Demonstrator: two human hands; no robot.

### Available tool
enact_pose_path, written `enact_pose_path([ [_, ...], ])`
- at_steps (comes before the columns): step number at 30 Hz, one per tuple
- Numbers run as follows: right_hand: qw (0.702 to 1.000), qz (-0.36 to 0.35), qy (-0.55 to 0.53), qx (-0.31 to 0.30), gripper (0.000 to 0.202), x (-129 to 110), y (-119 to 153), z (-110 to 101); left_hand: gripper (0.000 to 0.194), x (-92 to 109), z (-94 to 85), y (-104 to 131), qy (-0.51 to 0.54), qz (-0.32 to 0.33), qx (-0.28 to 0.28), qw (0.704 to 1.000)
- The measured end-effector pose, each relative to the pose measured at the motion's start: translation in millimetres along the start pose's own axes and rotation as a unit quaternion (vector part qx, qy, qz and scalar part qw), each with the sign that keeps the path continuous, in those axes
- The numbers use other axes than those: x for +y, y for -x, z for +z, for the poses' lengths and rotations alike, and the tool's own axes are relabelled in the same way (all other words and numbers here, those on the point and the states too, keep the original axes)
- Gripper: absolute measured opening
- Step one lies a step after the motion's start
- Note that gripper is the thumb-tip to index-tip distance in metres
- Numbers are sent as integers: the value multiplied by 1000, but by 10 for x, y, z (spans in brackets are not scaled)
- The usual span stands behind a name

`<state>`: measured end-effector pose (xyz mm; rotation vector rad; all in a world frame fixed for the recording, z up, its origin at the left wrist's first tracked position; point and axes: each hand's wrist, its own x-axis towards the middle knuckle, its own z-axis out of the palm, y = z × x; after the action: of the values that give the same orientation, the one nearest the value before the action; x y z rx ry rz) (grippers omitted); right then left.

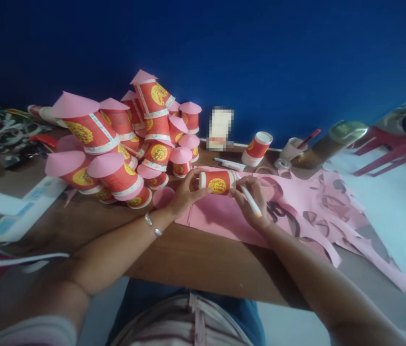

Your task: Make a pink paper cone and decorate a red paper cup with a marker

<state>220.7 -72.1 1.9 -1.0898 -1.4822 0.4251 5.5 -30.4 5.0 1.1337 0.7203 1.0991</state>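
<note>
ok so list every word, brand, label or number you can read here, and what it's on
No text can be read.
Held red cup: yellow emblem, too small to tell any characters.
Piled red cups: emblems likewise unclear.
White pen: no legible lettering.
Upright object by the wall: pixelated, unreadable.

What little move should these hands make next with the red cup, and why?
Probably the left hand should turn the red cup slightly: it grips one end, while the right hand holds a white pen at the other. Piled cups show bluish marks on pale bands. Whether the pen touches the cup is unclear.
</note>
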Motion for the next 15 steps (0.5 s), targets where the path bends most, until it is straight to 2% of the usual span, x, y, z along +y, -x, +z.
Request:
enact_pose_path([
  [4,1000,-19,14,-7,26,-80,101,109,64,-79,-16,-29,55,11,25,998],
  [6,999,-31,14,3,24,-117,147,166,63,-83,27,-9,78,-6,-4,997],
  [8,999,-42,-6,1,25,-138,183,211,61,-53,93,20,102,-34,-2,994],
  [11,997,-63,-26,-26,23,-153,199,224,55,17,175,43,173,-50,68,981],
  [15,984,-162,4,-71,21,-182,139,129,48,76,176,37,239,-79,137,958],
])
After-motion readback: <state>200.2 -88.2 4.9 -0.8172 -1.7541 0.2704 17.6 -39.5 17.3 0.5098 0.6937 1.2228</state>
